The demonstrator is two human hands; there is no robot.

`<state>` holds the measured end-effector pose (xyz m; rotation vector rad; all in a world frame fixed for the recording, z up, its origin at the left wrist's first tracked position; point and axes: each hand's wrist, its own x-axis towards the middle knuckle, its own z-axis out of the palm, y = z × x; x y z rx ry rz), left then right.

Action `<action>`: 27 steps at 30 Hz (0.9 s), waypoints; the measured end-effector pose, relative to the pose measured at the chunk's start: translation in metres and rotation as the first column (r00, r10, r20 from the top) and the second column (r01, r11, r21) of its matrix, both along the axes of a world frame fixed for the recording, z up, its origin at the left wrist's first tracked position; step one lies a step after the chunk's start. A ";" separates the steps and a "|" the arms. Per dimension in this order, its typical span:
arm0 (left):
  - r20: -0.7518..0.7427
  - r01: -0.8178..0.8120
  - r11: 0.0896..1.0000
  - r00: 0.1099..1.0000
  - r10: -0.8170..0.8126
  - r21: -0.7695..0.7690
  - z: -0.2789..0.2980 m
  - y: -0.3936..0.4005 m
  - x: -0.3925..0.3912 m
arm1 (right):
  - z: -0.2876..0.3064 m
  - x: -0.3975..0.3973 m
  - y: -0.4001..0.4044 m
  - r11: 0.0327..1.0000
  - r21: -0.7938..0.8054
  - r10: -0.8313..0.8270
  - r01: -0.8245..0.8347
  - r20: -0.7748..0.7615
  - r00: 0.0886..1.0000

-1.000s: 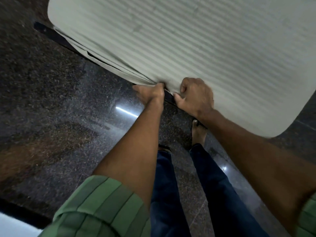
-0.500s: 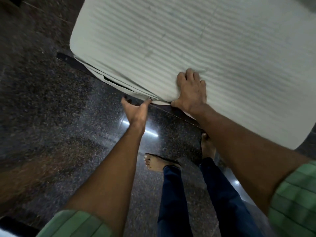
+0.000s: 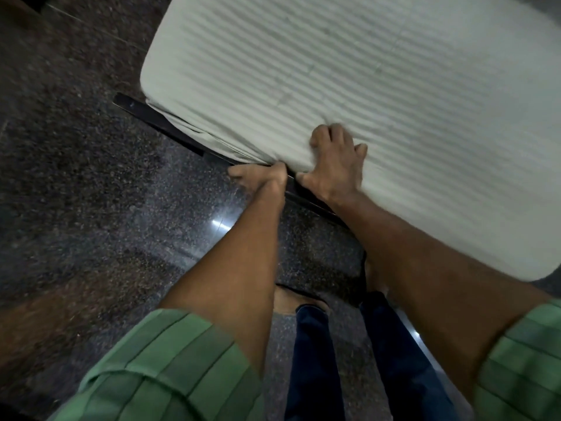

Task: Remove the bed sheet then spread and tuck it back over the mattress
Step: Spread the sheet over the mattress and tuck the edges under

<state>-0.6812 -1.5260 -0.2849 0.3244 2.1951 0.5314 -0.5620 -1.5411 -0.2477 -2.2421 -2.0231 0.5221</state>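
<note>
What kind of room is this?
Probably a bedroom: a mattress in a striped bed sheet lies on a dark bed frame over a polished speckled stone floor.

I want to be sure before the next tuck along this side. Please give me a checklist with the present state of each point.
1. Right hand presses the mattress edge: ok.
2. Left hand is at the lower edge, where the sheet goes under: ok.
3. Left hand has cloth in its fingers: cannot tell, blurred.
4. Sheet lies flat on top: ok, only small wrinkles by the right hand.
5. Corner fully tucked: not ok, loose folds show above the dark bed frame.
</note>
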 end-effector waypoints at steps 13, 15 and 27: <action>-0.021 -0.143 0.970 0.988 0.150 0.197 0.007 0.022 -0.059 | 0.003 -0.023 0.024 0.989 -0.148 -0.027 0.015 -0.082 0.996; -0.105 -0.140 0.988 0.983 0.147 0.070 0.008 0.038 -0.052 | 0.000 -0.039 0.024 0.996 -0.083 -0.038 0.022 -0.196 0.980; 0.306 -0.258 0.919 0.938 0.164 0.297 -0.005 0.007 -0.095 | -0.006 -0.086 0.068 0.980 -0.201 0.023 -0.005 0.088 0.996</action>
